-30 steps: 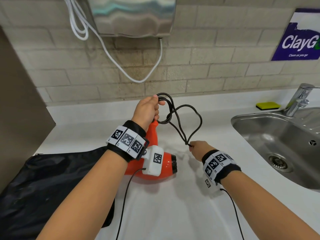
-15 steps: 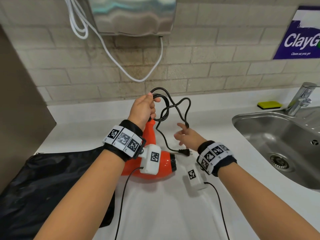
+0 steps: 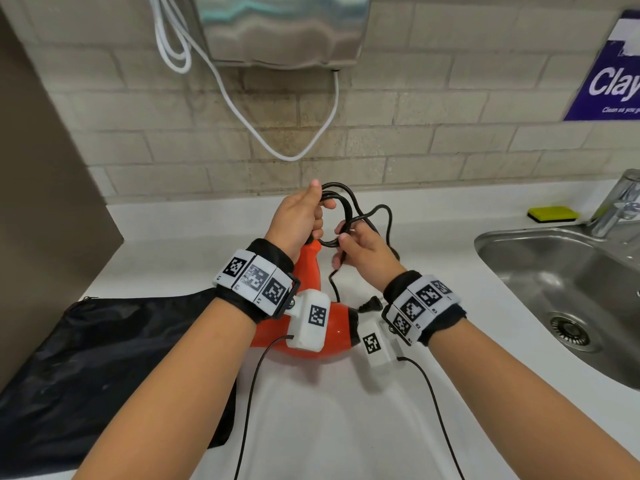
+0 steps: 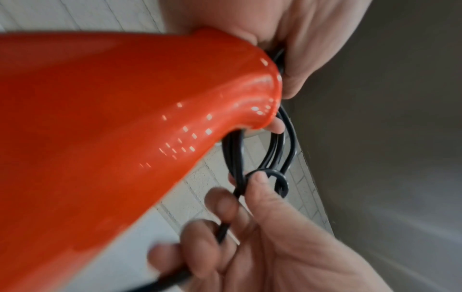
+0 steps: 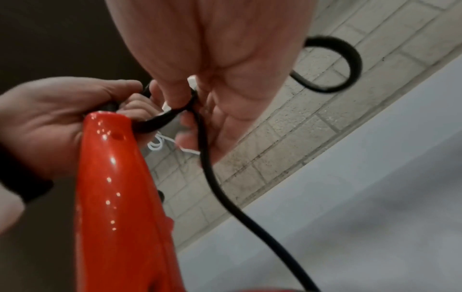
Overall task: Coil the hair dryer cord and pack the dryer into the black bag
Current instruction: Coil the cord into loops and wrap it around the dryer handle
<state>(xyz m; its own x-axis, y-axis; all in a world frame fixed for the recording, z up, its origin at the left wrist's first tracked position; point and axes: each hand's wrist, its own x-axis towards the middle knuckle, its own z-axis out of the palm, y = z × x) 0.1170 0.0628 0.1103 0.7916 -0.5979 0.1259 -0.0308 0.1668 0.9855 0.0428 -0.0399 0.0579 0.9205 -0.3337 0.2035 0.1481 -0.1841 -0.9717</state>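
Observation:
The orange hair dryer (image 3: 332, 337) lies on the white counter (image 3: 433, 292), handle (image 3: 310, 261) pointing away from me. My left hand (image 3: 299, 220) grips the coiled loops of black cord (image 3: 341, 206) at the handle's end (image 4: 260, 98). My right hand (image 3: 360, 247) pinches the loose cord (image 5: 207, 162) just beside it; thumb and fingers close on the strand (image 4: 240, 189). The plug (image 3: 369, 304) rests on the counter by the dryer's nozzle. The black bag (image 3: 104, 358) lies flat at the left, partly under my left forearm.
A steel sink (image 3: 568, 299) with a tap (image 3: 620, 206) is at the right, a yellow sponge (image 3: 552, 213) behind it. A metal wall unit (image 3: 280, 26) with a white cable (image 3: 242, 109) hangs above. A dark panel (image 3: 45, 188) stands at the left.
My right hand let the cord end drop, leaving the plug on the counter, then moved up and left to the coil and took hold of the strand. The left hand kept its grip.

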